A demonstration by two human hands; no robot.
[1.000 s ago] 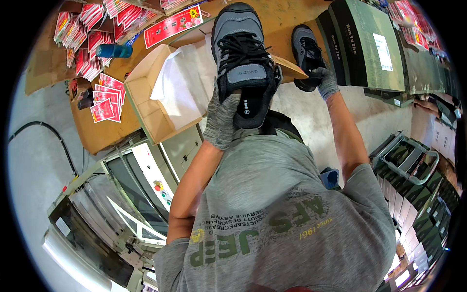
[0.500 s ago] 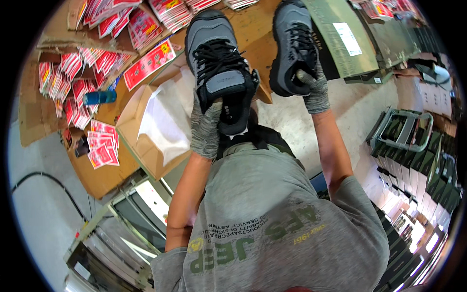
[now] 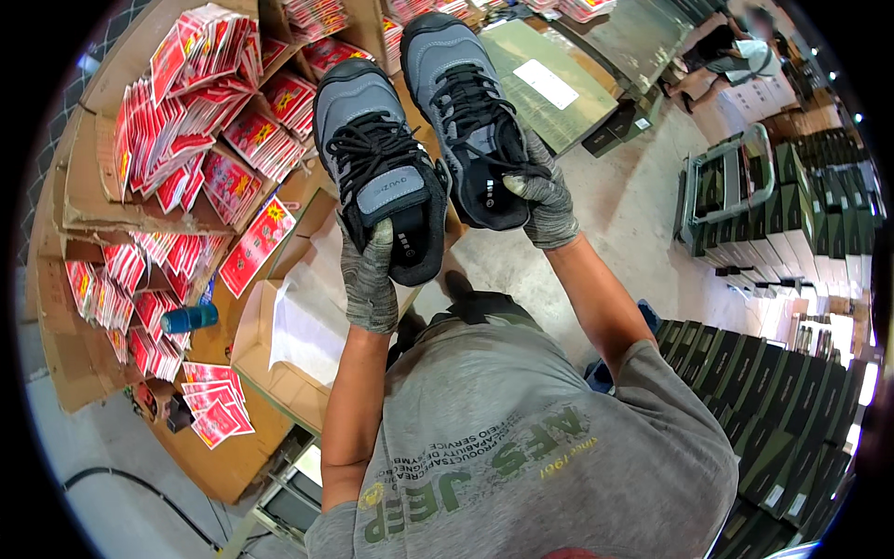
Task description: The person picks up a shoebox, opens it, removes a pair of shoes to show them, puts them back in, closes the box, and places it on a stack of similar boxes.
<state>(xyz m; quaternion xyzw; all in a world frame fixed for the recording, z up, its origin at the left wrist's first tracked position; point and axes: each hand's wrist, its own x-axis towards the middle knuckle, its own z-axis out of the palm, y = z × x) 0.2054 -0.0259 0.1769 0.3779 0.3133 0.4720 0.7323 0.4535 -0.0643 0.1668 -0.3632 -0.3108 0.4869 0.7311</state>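
A grey-and-black lace-up shoe is held by its heel end in my gloved left hand, with the thumb inside the opening. My right hand, in a matching grey knitted glove, grips a second shoe the same way. Both shoes are side by side, toes pointing away from me and insoles partly showing. Black laces cross their tongues. Below my left hand's shoe lies an open cardboard box with white tissue paper in it.
Cardboard trays full of red printed cards stand at left, near a blue-green cylinder. A green box lies beyond the shoes. Stacked dark shoeboxes and a grey-framed cart are at right. Another person is at far right.
My right hand has brought its shoe leftward, close beside the other one. The view has turned, so the table and trays sit differently. Both shoes stay in my hands.
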